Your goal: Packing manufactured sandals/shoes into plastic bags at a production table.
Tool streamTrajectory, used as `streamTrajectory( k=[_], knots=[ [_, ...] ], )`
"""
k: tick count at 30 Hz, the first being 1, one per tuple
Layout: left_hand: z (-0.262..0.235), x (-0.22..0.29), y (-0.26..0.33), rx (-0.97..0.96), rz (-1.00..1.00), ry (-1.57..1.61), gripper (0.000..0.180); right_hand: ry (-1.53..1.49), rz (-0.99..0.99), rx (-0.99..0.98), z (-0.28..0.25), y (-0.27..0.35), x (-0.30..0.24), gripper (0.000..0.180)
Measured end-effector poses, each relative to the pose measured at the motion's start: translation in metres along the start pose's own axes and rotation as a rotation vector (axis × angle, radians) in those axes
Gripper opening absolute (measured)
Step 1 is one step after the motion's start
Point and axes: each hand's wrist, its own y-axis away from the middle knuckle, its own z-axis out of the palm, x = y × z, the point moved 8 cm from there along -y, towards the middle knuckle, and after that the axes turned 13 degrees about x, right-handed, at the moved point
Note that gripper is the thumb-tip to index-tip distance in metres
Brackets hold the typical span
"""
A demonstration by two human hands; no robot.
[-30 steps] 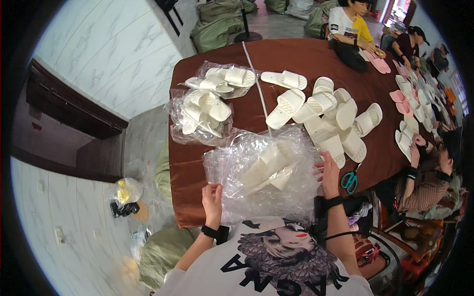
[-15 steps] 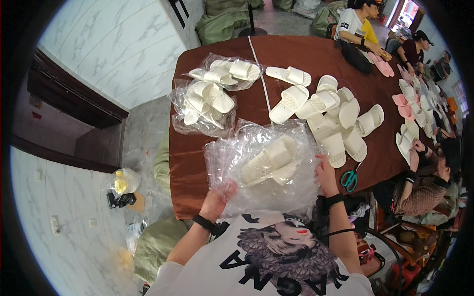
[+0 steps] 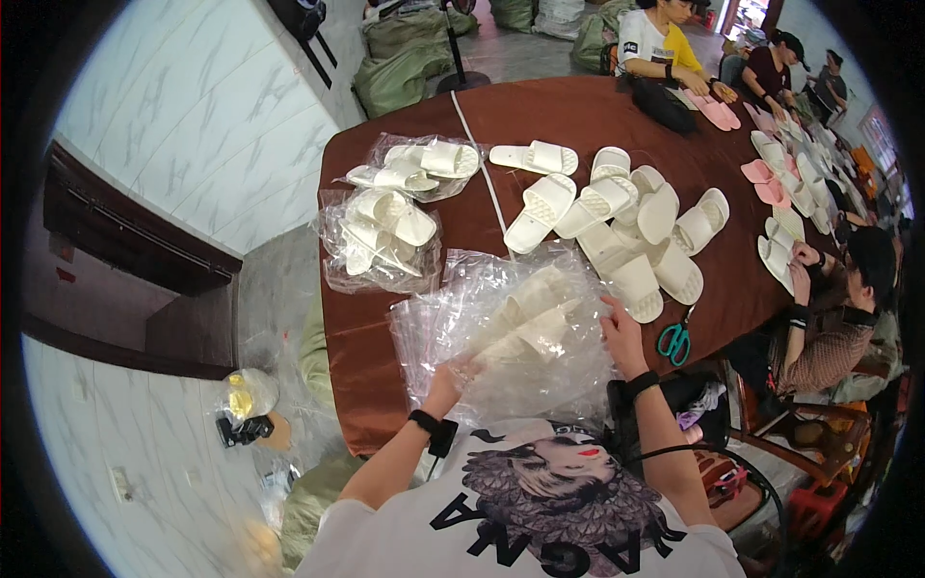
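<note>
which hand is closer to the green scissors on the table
Right. The right hand grips the clear plastic bag's right edge, just left of the green scissors. The left hand sits at the bag's lower left, farther away.

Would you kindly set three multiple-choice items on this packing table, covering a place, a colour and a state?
1. Where do the scissors lie?
A. right of the clear bag
B. on the floor
C. at the table's far end

2. What colour are their handles?
A. red
B. teal
C. black

3. How are the slippers in the clear bag under the left hand and right hand?
A. bare
B. boxed
C. wrapped

Answers: 1 A, beside the right hand; 2 B, teal loops; 3 C, seen through plastic.
</note>
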Motion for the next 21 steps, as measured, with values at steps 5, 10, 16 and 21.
streamTrajectory(
  k=[5, 10, 16, 21],
  knots=[
    [-0.089, 0.037, 0.005, 0.258, 0.056, -0.056, 0.023, -0.08, 0.068, 0.132, -0.014, 0.011, -0.008, 0.032],
    [-0.175, 0.046, 0.03, 0.311, -0.109, 0.135, 0.023, -0.036, 0.049, 0.129, -0.023, 0.017, -0.005, 0.037],
    [-0.323, 0.054, 0.067, 0.78, -0.034, 0.359, 0.029, 0.049, -0.284, 0.357, -0.057, 0.041, -0.041, 0.045],
    [-0.312, 0.154, 0.028, 0.763, 0.214, 0.378, 0.03, 0.06, -0.133, 0.184, -0.056, 0.075, -0.055, 0.049]
  ],
)
